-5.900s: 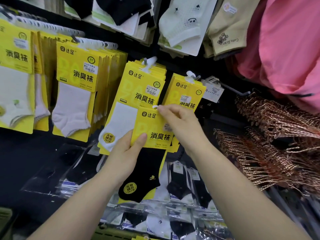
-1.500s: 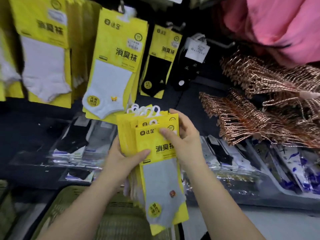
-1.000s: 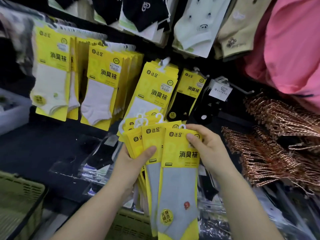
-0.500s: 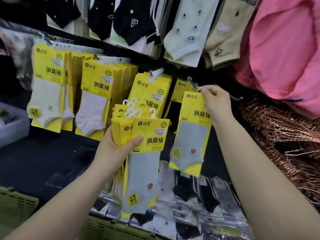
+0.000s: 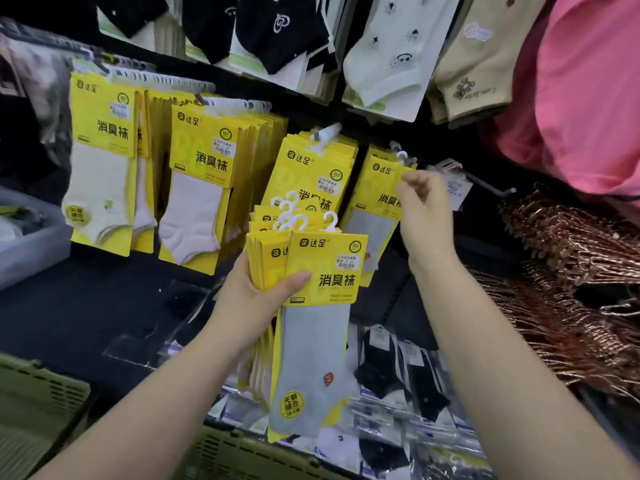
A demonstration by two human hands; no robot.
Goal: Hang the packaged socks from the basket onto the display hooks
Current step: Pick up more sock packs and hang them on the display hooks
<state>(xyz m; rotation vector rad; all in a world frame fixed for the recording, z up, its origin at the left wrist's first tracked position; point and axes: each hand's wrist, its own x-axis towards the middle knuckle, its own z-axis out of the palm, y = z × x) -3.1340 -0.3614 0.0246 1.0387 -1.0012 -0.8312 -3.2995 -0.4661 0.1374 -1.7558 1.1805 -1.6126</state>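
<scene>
Right hand (image 5: 420, 202) is up at the rack, fingers curled on the top right corner of a grey sock pack (image 5: 375, 216). Looks like a light pinch to me. That pack's white plastic hanger (image 5: 401, 156) sits right at the display hook (image 5: 394, 145), but I can't tell from this angle whether it's fully threaded on. Left hand (image 5: 256, 299) is wrapped round the fanned stack of packs (image 5: 322, 265), thumb across the front, below and left of that hook. The green basket (image 5: 38, 407) is down at the bottom.

Tips for this bit, imo: don't let go until the hanger loop has dropped over the wire, then slide the pack back along it. Guide from the top of the card, not the sock, so it doesn't twist. Keep the stack low so its own hangers don't snag the neighbouring yellow packs (image 5: 311, 168). Maybe thumb the next pack loose meanwhile.
</scene>
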